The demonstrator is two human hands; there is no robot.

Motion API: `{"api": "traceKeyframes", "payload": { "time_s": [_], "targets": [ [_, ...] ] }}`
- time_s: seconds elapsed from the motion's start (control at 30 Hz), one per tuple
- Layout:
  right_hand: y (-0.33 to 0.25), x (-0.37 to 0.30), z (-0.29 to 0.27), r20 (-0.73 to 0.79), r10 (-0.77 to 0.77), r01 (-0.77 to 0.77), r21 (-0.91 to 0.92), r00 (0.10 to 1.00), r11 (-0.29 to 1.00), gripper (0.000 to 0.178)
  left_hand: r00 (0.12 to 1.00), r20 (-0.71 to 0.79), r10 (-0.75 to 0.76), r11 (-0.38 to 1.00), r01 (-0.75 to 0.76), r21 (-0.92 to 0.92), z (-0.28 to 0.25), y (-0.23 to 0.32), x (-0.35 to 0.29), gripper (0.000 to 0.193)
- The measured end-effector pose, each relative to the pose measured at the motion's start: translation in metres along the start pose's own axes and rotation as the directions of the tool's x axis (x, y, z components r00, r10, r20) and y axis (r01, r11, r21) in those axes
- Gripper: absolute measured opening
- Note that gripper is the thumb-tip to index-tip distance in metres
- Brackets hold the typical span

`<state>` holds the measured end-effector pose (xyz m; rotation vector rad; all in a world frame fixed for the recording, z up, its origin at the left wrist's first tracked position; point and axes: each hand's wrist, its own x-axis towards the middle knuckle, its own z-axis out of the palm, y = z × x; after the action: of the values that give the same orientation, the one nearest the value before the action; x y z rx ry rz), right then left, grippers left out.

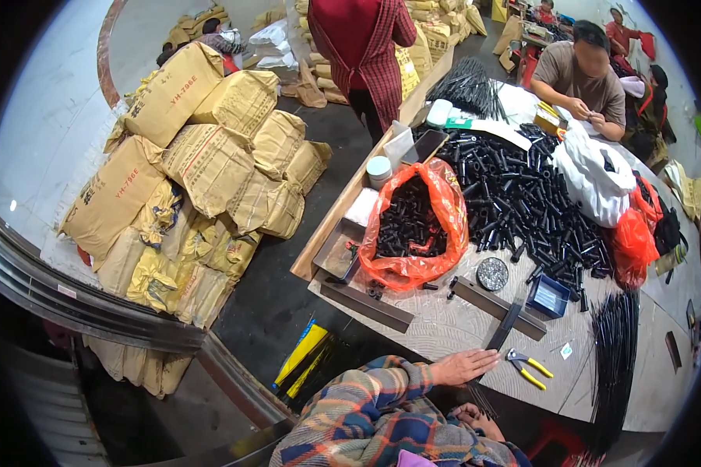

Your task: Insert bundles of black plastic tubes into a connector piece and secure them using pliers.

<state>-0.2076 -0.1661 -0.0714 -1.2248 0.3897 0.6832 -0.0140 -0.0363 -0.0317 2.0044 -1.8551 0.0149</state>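
My left hand (pixel 466 367) lies flat at the table's near edge, fingers stretched out together toward the near end of a dark flat bar (pixel 506 325). My right hand (pixel 479 422) is lower, close to my body, with its fingers curled; what it holds, if anything, is hidden. A few thin dark rods (pixel 483 398) show between the two hands. Just right of my left fingertips lie yellow-handled pliers (pixel 528 369). The bar rests across a brown metal angle piece (pixel 500 308). Beside it are a blue box (pixel 549 296) and a round tin (pixel 492 274) of small shiny parts.
A large heap of black tubular parts (pixel 514 194) covers the table's middle. An orange bag (pixel 450 265) of black parts stands at left. Long black rods (pixel 614 366) hang over the near right edge. Across the table sits a person (pixel 580 78). Stacked sacks (pixel 210 167) fill the left.
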Motion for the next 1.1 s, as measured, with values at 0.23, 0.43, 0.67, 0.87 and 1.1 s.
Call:
{"api": "traceKeyframes", "payload": {
  "time_s": [0.23,0.43,0.67,0.87,1.1],
  "targets": [
    [0.104,0.04,-0.04,0.094,-0.113,0.127,-0.166,0.989,0.978,0.02,1.0,0.001,-0.017,0.998,0.017,0.065,-0.003,0.003,0.007,0.058],
    [0.131,0.041,-0.045,0.18,-0.196,0.213,-0.084,0.964,0.973,0.026,0.983,0.112,-0.147,0.987,0.138,0.083,-0.01,0.005,0.01,0.065],
    [0.126,0.068,-0.054,0.316,-0.325,0.349,-0.02,0.891,0.937,0.034,0.994,0.038,-0.105,0.979,0.097,0.182,0.0,0.007,0.011,0.058],
    [0.153,0.105,-0.065,0.354,-0.336,0.419,-0.19,0.873,0.888,0.033,0.993,0.026,-0.115,0.98,0.109,0.167,0.002,0.008,0.006,0.055],
    [0.266,0.149,-0.1,0.303,-0.196,0.203,0.007,0.933,0.979,0.038,0.999,0.022,-0.04,0.982,0.035,0.186,0.01,0.01,0.033,0.054]
  ]
}}
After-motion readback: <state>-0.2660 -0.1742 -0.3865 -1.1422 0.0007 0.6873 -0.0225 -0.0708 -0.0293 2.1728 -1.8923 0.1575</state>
